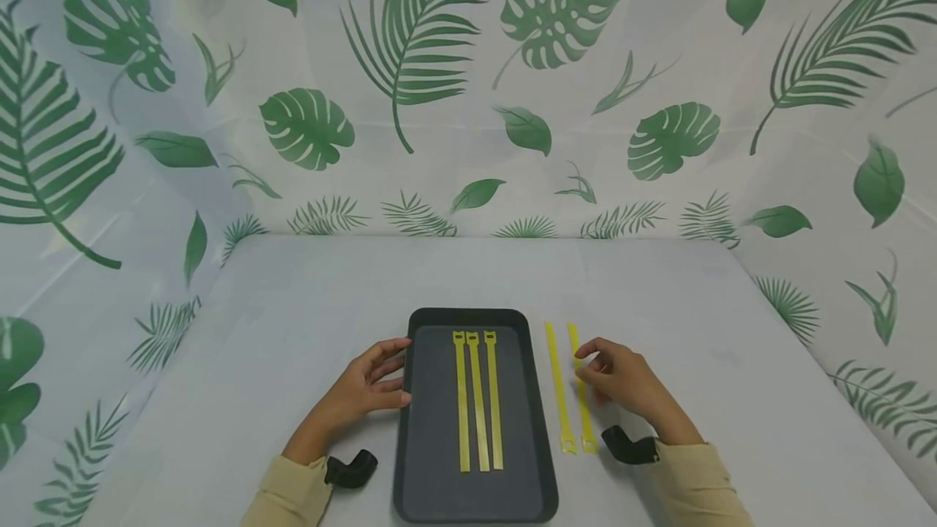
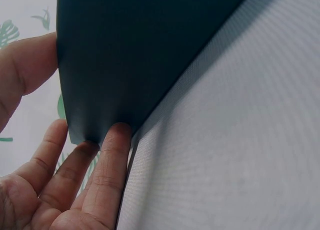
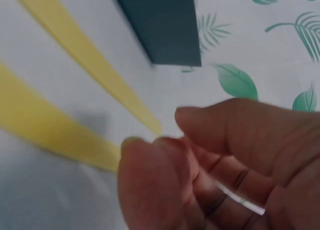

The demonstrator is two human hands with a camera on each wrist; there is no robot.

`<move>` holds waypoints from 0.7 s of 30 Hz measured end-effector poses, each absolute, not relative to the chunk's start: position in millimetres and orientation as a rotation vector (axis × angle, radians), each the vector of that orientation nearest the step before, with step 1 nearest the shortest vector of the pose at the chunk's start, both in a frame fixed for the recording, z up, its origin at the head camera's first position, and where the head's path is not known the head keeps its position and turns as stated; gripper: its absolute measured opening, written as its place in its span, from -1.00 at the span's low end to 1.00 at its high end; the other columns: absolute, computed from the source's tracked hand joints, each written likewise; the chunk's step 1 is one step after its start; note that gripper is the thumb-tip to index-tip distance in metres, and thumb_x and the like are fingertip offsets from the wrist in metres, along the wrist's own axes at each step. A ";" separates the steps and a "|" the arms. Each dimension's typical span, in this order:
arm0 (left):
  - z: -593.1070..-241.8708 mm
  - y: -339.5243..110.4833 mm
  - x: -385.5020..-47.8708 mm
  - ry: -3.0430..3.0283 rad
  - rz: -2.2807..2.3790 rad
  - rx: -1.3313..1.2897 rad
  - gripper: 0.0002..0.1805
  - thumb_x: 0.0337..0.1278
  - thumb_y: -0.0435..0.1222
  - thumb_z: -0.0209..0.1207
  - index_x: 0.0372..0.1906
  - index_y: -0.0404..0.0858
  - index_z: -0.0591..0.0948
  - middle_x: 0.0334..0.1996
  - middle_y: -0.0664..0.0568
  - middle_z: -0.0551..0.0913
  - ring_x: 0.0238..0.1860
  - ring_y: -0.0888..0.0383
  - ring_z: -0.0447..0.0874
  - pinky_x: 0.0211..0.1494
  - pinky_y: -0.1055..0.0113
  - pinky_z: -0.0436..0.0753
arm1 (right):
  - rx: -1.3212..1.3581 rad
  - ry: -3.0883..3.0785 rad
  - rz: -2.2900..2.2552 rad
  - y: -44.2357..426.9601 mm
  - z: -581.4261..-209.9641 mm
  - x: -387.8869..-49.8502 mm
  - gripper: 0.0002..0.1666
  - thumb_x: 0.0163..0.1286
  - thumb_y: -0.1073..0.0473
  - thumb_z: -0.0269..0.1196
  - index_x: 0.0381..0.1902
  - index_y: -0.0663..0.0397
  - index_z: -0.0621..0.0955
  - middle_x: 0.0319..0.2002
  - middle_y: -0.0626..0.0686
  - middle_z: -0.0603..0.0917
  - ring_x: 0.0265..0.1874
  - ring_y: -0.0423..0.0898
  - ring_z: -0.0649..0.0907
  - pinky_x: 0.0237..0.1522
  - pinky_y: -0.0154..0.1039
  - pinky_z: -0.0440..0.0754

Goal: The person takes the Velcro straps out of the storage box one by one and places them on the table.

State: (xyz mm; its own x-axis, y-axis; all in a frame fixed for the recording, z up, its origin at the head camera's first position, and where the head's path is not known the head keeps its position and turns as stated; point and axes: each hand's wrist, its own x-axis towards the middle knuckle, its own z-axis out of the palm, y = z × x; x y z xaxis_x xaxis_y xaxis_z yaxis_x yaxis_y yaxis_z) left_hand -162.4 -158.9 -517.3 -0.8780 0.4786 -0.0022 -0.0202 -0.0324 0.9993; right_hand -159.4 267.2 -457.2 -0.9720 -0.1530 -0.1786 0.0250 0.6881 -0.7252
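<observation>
A dark grey rectangular tray (image 1: 439,429) lies on the table. Inside it are three yellow cable straps (image 1: 479,405), side by side with their slotted heads at the far end. My left hand (image 1: 366,381) touches the tray's left side with extended fingers, seen against the dark wall (image 2: 120,64) in the left wrist view. Two more yellow straps lie right of the tray, heads toward me: an inner strap (image 1: 556,381) and an outer strap (image 1: 573,337). Over the outer one hovers my right hand (image 1: 618,372), fingers loosely bent; nothing shows between thumb and fingertips.
Black wrist-worn pieces (image 1: 353,470) sit by both cuffs. The white tabletop (image 1: 329,291) reaches back to a leaf-printed white curtain (image 1: 439,177), which also encloses the left and right sides.
</observation>
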 end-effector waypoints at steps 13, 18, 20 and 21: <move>-516.0 -158.9 -161.8 1.886 1.977 0.476 -0.02 0.25 -0.39 0.51 0.63 -0.51 0.21 0.63 -0.44 0.20 0.61 -0.42 0.22 0.45 0.25 0.61 | -0.449 2.547 -1.303 250.1 -446.1 -170.1 -0.68 0.51 0.37 0.35 0.15 0.40 0.62 -0.31 0.05 0.66 -0.48 -0.06 0.72 -0.42 -0.20 0.81; -516.5 -159.7 -162.5 1.884 1.975 0.477 -0.02 0.24 -0.38 0.52 0.63 -0.50 0.22 0.64 -0.43 0.19 0.62 -0.42 0.20 0.45 0.26 0.61 | -0.524 2.541 -1.290 241.5 -442.6 -173.5 -0.69 0.52 0.35 0.36 0.15 0.37 0.63 -0.30 0.05 0.66 -0.45 -0.07 0.72 -0.42 -0.15 0.83; -517.0 -160.4 -162.7 1.875 1.980 0.485 -0.02 0.24 -0.39 0.51 0.63 -0.51 0.21 0.64 -0.44 0.18 0.62 -0.43 0.19 0.45 0.27 0.61 | -0.544 2.539 -1.282 237.8 -440.8 -174.6 -0.69 0.54 0.34 0.35 0.16 0.37 0.63 -0.29 0.04 0.67 -0.43 -0.07 0.73 -0.42 -0.14 0.83; -517.3 -160.6 -162.8 1.870 1.983 0.490 -0.02 0.24 -0.40 0.51 0.63 -0.51 0.21 0.64 -0.45 0.17 0.62 -0.44 0.18 0.44 0.27 0.61 | -0.552 2.536 -1.281 235.8 -439.8 -175.2 -0.68 0.54 0.34 0.35 0.17 0.37 0.63 -0.28 0.05 0.67 -0.42 -0.07 0.73 -0.41 -0.14 0.83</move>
State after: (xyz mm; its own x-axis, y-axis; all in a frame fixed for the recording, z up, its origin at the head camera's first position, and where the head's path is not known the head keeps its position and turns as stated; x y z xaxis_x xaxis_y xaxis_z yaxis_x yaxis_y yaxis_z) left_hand -162.8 -160.6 -517.3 -0.8709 0.4914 -0.0013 -0.0301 -0.0507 0.9983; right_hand -175.2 235.8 -439.8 -0.8978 -0.4377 -0.0484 -0.2208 0.5426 -0.8104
